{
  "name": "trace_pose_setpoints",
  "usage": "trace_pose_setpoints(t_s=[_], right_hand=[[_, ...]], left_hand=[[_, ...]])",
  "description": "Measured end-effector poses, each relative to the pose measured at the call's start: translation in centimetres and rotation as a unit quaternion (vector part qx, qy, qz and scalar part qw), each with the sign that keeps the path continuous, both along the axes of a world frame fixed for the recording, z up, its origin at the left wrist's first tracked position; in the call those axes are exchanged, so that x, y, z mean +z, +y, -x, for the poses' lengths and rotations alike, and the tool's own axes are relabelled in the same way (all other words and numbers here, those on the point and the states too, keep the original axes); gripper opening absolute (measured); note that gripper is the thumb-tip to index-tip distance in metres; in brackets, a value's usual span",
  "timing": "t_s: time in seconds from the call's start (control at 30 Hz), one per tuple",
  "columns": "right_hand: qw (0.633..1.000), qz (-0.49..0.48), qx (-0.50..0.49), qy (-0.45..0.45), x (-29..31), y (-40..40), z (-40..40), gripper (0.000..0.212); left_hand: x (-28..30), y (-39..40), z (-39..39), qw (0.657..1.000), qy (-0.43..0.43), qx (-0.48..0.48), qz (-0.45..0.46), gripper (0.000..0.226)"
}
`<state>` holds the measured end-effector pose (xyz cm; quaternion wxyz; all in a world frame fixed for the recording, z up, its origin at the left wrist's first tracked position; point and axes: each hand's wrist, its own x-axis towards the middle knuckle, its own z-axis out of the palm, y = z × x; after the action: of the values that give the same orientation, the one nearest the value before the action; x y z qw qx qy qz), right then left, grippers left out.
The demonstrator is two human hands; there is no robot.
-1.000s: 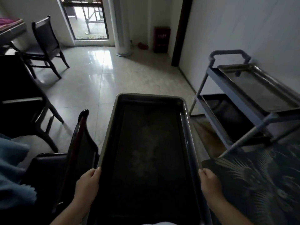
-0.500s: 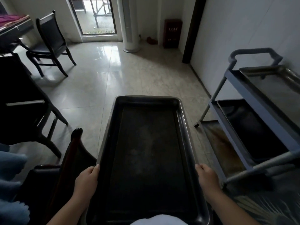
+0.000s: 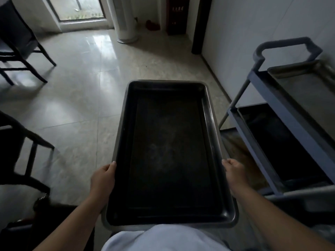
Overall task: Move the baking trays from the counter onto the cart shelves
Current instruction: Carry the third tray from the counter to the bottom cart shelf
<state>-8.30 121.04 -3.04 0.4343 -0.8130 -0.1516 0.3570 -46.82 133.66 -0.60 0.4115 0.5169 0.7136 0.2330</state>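
I hold a large dark baking tray [image 3: 168, 151] level in front of my body, its long side pointing away from me. My left hand [image 3: 102, 180] grips its left rim and my right hand [image 3: 235, 175] grips its right rim. To the right stands a grey-blue cart [image 3: 282, 104] with a handle at its far end. A metal tray [image 3: 308, 95] lies on the cart's top shelf and a dark tray [image 3: 282, 144] lies on the middle shelf. The carried tray hangs above the floor, left of the cart and apart from it.
Dark chairs stand at the left: one at the far left [image 3: 20, 44], another nearer [image 3: 20, 151]. A white column [image 3: 125, 19] and a red box [image 3: 176, 15] stand by the far wall. Open tiled floor [image 3: 87, 98] lies ahead.
The view has moved forward and turned toward the cart, which now looks nearer on the right. The chair back by my left hand has dropped out of view. Both hands keep their grip on the tray.
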Motion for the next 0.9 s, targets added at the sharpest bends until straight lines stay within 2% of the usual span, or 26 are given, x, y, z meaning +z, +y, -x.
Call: trace_pose_setpoints(t_s=[0.2, 0.47, 0.7, 0.9], right_hand=[[0.993, -0.007, -0.114, -0.015, -2.5, 6.3, -0.9, 0.027], [0.959, 0.022, -0.278, -0.044, -4.1, 11.5, 1.3, 0.030], [0.911, 0.044, -0.410, -0.019, -6.2, 10.5, 2.6, 0.030], [0.884, 0.094, -0.458, 0.005, -9.0, 8.7, 2.1, 0.032]], left_hand=[[-2.4, 14.1, -4.3, 0.995, 0.014, -0.100, -0.008, 0.044], [-3.5, 30.2, -11.7, 0.964, 0.044, -0.262, -0.001, 0.047], [-4.7, 34.5, -19.5, 0.919, 0.087, -0.384, 0.016, 0.047], [-7.0, 34.5, -25.7, 0.883, 0.114, -0.454, 0.035, 0.046]])
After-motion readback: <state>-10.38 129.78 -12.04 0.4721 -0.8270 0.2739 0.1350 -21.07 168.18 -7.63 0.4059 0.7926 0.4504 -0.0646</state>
